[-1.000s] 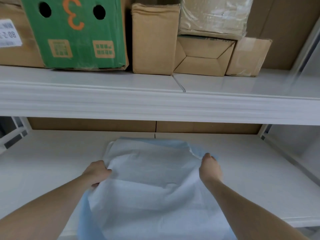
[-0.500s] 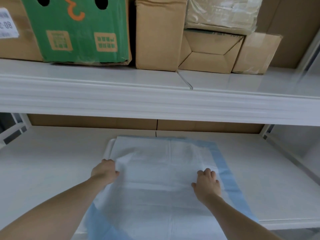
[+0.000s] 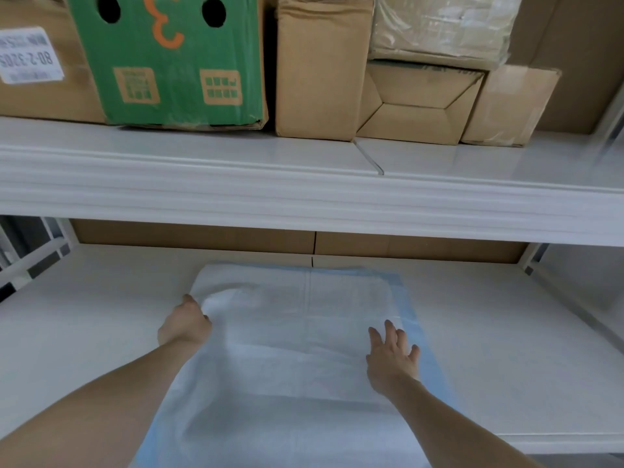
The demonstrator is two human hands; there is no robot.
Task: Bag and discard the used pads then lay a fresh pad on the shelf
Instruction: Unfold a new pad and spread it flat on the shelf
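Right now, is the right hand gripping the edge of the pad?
No, the right hand lies flat with fingers spread on top of the pad, curled round nothing.

Two bare forearms come into view from the near edge of the lower shelf (image 3: pixel 506 332), one on each side. No sleeve covers either arm up to where the frame cuts them off. The left hand (image 3: pixel 184 327) and the right hand (image 3: pixel 391 361) wear no glove, ring, watch or wristband.
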